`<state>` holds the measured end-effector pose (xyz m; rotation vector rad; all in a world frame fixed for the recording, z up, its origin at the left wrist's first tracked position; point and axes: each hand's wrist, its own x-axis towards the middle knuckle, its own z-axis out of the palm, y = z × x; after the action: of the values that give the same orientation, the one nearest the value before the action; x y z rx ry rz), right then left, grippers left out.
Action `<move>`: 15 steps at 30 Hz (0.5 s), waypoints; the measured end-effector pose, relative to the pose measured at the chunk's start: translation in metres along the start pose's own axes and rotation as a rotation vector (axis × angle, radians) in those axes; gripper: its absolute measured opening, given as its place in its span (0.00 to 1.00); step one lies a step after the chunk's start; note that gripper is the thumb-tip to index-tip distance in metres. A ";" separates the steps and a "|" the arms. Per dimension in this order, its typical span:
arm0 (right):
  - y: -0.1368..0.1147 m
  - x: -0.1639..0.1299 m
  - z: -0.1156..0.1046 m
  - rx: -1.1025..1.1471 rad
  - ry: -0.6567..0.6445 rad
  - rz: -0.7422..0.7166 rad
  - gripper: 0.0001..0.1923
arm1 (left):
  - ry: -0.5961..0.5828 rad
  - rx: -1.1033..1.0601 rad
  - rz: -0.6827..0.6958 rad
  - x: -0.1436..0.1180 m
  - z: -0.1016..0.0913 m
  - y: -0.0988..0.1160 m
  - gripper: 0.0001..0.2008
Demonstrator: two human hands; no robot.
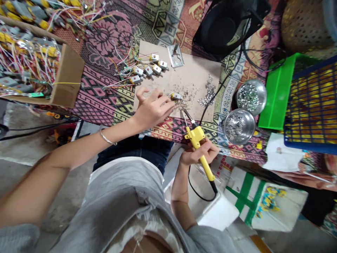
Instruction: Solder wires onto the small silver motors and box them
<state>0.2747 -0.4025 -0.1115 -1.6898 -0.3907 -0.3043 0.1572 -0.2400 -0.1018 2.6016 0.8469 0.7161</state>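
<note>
Two hands: motor (pixel 176 96); soldering iron (pixel 196 137)

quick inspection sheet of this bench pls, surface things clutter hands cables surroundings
surface: cardboard sheet on a patterned cloth, strewn with metal bits.
job's things: yellow soldering iron, tip near a small motor; five more wired motors lie in a row.
clutter: two metal bowls of shiny scraps, loose scrap pile, metal bracket.
hands: left hand pinches the small motor; right hand grips the iron's handle.
cables: black cord loops from the iron; another black cable crosses the sheet.
surroundings: cardboard box of wired parts, green tray, blue basket.
</note>
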 end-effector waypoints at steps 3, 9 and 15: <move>-0.003 0.001 0.001 0.002 0.007 -0.004 0.16 | -0.015 -0.012 0.000 0.000 0.000 0.000 0.12; -0.004 0.002 0.002 -0.031 -0.001 -0.026 0.16 | -0.064 -0.011 -0.010 0.002 0.003 0.000 0.13; -0.006 0.002 0.002 -0.042 -0.029 -0.030 0.15 | -0.069 -0.023 -0.022 0.002 0.003 0.000 0.12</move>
<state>0.2735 -0.4000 -0.1058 -1.7322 -0.4337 -0.3125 0.1603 -0.2396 -0.1033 2.5766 0.8405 0.6233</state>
